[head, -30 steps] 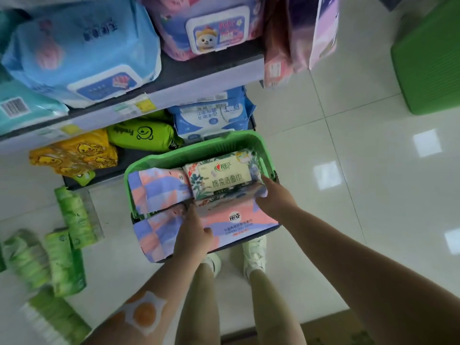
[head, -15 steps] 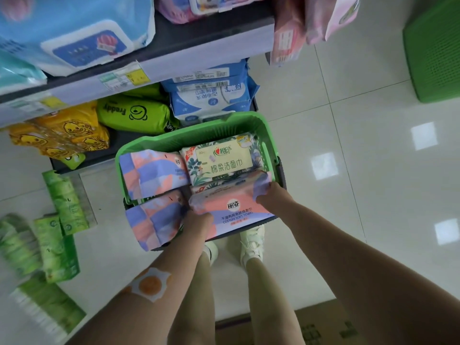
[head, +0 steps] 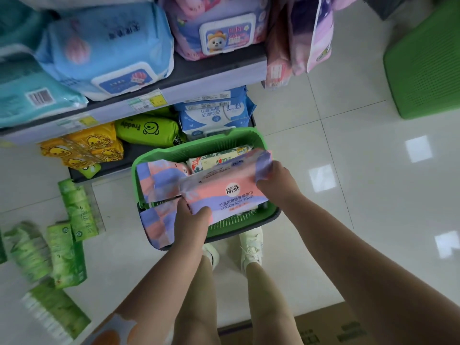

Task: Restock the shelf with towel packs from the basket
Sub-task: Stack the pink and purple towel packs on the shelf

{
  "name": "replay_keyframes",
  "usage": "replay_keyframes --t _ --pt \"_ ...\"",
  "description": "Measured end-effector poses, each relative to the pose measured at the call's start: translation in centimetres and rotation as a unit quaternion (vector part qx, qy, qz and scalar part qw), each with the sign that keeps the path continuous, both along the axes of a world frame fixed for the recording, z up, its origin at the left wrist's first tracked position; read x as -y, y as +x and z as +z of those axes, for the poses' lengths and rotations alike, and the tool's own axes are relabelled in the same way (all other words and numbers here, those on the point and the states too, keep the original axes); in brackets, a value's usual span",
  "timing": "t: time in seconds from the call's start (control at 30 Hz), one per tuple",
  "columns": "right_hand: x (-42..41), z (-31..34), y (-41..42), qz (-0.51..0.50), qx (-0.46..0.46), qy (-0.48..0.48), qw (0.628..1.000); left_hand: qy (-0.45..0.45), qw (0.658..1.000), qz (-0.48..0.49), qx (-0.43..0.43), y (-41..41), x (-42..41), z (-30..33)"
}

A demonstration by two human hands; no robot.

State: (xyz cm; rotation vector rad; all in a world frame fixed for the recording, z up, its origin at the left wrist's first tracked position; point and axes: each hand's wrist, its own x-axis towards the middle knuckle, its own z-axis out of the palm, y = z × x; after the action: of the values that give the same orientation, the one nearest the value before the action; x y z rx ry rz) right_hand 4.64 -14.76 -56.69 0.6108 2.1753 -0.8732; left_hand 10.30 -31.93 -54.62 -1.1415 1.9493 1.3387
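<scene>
A green basket [head: 199,148] stands on the floor in front of the shelf. Above it I hold a pink and purple cotton soft towel pack [head: 224,190], lifted and tilted. My left hand [head: 191,220] grips its near left corner and my right hand [head: 276,180] grips its far right end. Two more pink and purple packs [head: 156,178] lie along the basket's left side, and a floral white pack [head: 219,159] lies at the back, partly hidden. The shelf [head: 174,88] above carries blue and pink wipe packs.
The lower shelf holds yellow duck packs [head: 84,148], a green Freddy pack [head: 149,130] and blue-white packs [head: 214,113]. Green tissue packs [head: 62,235] lie on the floor at left. A second green basket [head: 428,70] stands at right. A cardboard box [head: 336,329] lies behind my feet.
The pink and purple pack has risen out of the basket in both hands, baring the basket's mesh floor at the near right. The camera has tilted up toward the shelf.
</scene>
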Motion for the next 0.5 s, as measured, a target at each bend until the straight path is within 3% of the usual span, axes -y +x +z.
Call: replay_keyframes --t 0.23,0.5 --pt "-0.9 11.2 -4.1 -0.022 -0.167 0.005 0.986 0.040 0.984 0.002 -0.173 -3.6 0.2 10.7" --pt "-1.3 22.5 -6.2 -0.009 -0.375 0.009 0.927 0.078 0.961 0.024 -0.266 -8.3 0.3 20.0"
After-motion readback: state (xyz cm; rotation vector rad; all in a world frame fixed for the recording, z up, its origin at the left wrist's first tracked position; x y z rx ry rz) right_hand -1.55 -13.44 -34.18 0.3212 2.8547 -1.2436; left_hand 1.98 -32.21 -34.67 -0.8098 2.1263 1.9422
